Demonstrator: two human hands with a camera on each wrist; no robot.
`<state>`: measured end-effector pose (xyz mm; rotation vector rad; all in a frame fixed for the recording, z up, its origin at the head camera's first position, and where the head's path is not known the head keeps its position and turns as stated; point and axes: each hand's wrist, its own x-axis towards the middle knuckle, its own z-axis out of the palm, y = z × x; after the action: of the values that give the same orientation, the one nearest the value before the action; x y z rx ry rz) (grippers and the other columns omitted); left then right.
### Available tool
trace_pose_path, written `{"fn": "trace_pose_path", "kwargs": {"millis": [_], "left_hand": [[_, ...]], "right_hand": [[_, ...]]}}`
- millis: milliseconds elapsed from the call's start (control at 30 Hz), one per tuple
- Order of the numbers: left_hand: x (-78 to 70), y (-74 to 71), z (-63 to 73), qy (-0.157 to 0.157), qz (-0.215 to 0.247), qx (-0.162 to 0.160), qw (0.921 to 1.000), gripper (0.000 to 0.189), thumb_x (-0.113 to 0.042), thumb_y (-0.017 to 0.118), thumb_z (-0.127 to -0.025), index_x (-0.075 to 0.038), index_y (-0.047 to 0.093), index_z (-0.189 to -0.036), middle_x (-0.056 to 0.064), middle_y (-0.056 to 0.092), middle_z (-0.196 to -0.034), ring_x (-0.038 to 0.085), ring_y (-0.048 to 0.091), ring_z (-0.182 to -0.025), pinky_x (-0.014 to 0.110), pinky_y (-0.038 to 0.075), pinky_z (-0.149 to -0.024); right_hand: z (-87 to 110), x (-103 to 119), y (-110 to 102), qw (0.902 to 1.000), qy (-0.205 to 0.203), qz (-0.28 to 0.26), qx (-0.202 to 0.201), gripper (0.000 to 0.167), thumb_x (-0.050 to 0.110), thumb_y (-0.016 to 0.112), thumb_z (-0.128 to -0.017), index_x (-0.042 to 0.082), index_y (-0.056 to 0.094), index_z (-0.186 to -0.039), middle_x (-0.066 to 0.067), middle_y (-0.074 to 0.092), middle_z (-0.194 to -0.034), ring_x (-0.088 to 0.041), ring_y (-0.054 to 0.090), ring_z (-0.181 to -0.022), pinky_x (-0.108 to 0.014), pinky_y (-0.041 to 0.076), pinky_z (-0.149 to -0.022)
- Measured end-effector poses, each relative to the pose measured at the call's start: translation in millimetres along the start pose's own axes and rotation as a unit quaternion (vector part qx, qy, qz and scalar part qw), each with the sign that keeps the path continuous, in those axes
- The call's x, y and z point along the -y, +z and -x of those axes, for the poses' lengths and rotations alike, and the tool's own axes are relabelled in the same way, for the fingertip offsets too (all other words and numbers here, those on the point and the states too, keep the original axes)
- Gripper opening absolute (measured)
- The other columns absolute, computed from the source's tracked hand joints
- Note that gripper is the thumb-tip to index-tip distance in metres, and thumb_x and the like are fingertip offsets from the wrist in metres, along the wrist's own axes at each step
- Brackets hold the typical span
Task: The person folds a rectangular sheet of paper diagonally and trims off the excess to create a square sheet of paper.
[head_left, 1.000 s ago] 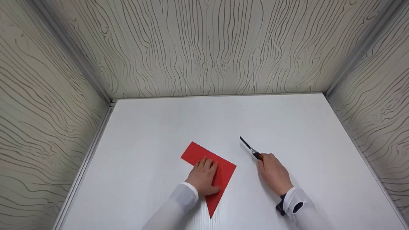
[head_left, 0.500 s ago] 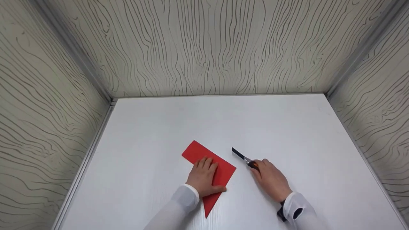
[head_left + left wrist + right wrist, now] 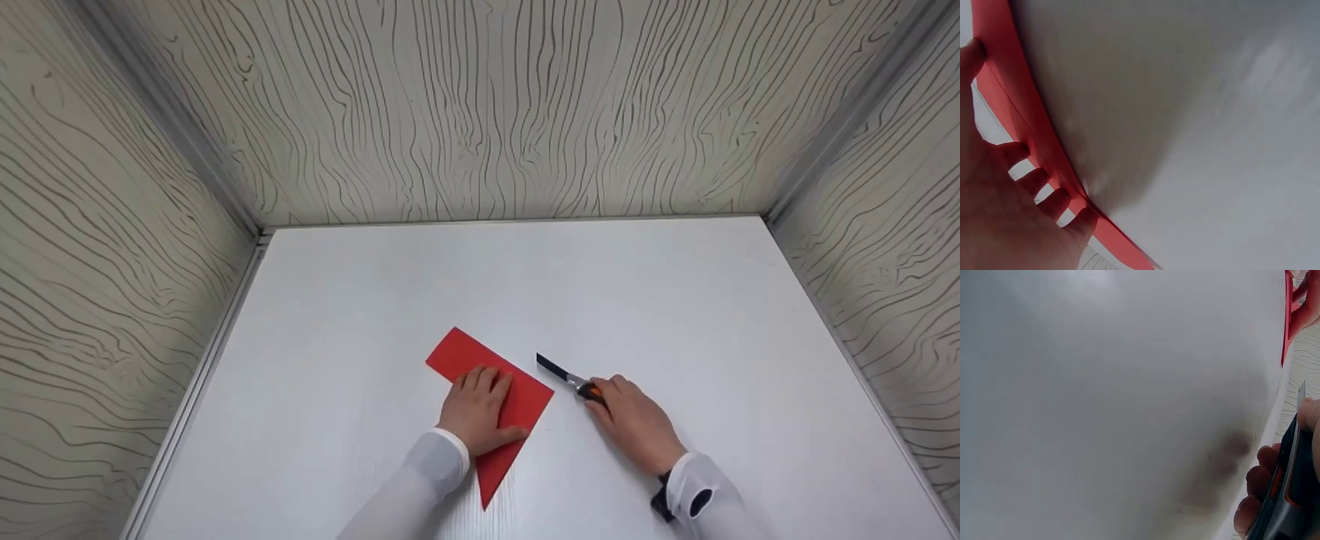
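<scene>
A folded sheet of red paper (image 3: 527, 399) lies on the white table, with a long point toward the person and a strip reaching to the far left. My left hand (image 3: 474, 412) presses it down with spread fingers, the thumb at its right edge. In the left wrist view the fingertips rest along the paper (image 3: 1044, 132), where a fold line shows. My right hand (image 3: 637, 427) grips a utility knife (image 3: 574, 381) with a black and orange handle. Its dark blade (image 3: 552, 365) is out and points far left, just beyond the paper's right corner. Fingers wrap the handle (image 3: 1292, 489) in the right wrist view.
The white tabletop (image 3: 360, 292) runs back to a wood-grain patterned wall (image 3: 480, 112). Similar panels stand at left and right, with grey metal rails (image 3: 225, 322) along the edges. A dark band (image 3: 661, 499) sits on the right wrist.
My right hand has brought the knife left and nearer the person, bringing the blade close to the paper. The paper's near point has shifted slightly left, and my left thumb has reached its right edge.
</scene>
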<state>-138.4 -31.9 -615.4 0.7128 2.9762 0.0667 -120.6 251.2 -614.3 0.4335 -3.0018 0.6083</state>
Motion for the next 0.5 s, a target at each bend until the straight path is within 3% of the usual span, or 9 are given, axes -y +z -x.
{"fn": "trace_pose_path", "kwargs": {"millis": [300,500], "left_hand": [[-1.2,-0.6,0.0,-0.008,-0.004,-0.01,0.9999,0.083,-0.068,0.063,-0.089,-0.02,0.045,-0.154,0.005,0.046,-0.148,0.027,0.042,-0.138,0.047,0.037,-0.114],[0.6,-6.5,0.9,-0.003,0.005,0.017,0.9998,0.086,-0.067,0.062,-0.089,-0.019,0.042,-0.157,0.007,0.042,-0.154,0.028,0.039,-0.141,0.048,0.035,-0.116]], "right_hand": [[0.1,-2.8,0.0,0.9999,-0.007,0.004,0.01,0.037,0.029,0.068,-0.1,0.007,0.066,-0.13,0.001,0.059,-0.101,-0.015,0.054,-0.088,-0.038,0.053,-0.08],[0.0,-1.7,-2.1,0.9999,-0.002,0.0,0.016,0.036,0.03,0.066,-0.101,0.008,0.065,-0.13,0.002,0.058,-0.101,-0.014,0.053,-0.088,-0.037,0.052,-0.08]]}}
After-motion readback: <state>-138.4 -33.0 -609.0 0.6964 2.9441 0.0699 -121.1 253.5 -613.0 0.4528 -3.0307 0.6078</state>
